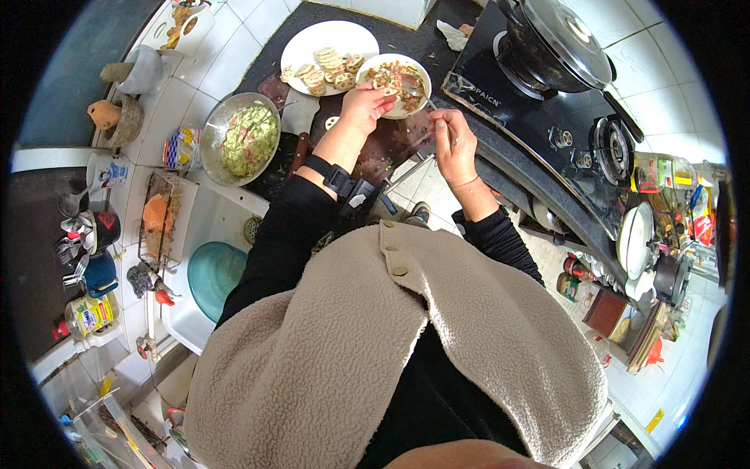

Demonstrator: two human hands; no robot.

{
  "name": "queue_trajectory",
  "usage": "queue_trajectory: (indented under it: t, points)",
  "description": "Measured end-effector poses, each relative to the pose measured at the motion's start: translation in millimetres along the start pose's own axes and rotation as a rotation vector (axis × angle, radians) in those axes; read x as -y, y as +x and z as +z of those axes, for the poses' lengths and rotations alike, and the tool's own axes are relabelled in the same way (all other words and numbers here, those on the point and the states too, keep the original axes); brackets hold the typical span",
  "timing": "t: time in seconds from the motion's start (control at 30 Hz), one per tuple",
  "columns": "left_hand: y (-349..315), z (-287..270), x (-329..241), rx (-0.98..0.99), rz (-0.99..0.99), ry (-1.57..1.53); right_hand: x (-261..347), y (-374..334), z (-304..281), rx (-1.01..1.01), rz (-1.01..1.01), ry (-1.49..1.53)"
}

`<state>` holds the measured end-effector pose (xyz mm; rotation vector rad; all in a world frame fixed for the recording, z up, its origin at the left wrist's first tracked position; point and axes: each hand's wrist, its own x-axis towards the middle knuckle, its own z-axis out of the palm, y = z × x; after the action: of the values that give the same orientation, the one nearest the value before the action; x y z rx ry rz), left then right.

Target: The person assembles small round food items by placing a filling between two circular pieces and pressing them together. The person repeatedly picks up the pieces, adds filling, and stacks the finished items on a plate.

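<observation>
At the far side of the counter, my left hand [366, 108] is closed at the near left rim of a white bowl [426, 75] of reddish minced filling. A pale lotus root slice [381, 91] is pinched in its fingers. My right hand [455, 142] grips the handle of a metal spoon [428, 100], whose head lies in the bowl. Beside the bowl, a white plate [301, 48] carries several lotus root pieces [328, 64]. One more slice [331, 123] lies on the dark red-brown board [383, 148], left of my wrist.
A steel bowl of shredded green and pink food [248, 139] stands left, near a brown-handled knife [300, 148]. Farther left is a white sink [199, 227] with a teal basin [215, 277]. A black gas stove [531, 109] with a lidded pot [566, 39] occupies the right.
</observation>
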<state>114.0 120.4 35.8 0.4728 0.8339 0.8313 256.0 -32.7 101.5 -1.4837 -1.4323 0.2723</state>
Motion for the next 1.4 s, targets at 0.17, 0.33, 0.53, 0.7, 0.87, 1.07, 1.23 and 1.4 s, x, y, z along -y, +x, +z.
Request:
queue_trajectory:
  t: [0.17, 0.33, 0.53, 0.7, 0.87, 1.07, 1.23, 1.4]
  points:
    - [-5, 5, 5, -0.007, -0.010, -0.026, 4, -2, 1, 0.062, -0.119, -0.015]
    - [-9, 5, 1, 0.062, 0.001, -0.020, 5, -1, -4, 0.074, -0.115, 0.013]
    - [-17, 5, -8, 0.114, 0.054, 0.020, 9, 4, -9, -0.028, 0.202, 0.392]
    - [-23, 7, -11, 0.156, 0.078, 0.066, 10, 13, 0, -0.070, 0.455, 0.686]
    - [-27, 5, -16, 0.136, 0.110, 0.090, 9, 17, 0, -0.110, 0.575, 0.902]
    - [-32, 1, -23, 0.136, 0.106, 0.082, 2, 27, 1, -0.139, 0.671, 0.992]
    - [-31, -7, -26, 0.166, 0.103, 0.035, -1, 25, 9, -0.111, 0.739, 0.965]
    - [-34, -22, -50, 0.084, 0.182, -0.052, -21, 34, 11, -0.181, 0.640, 0.909]
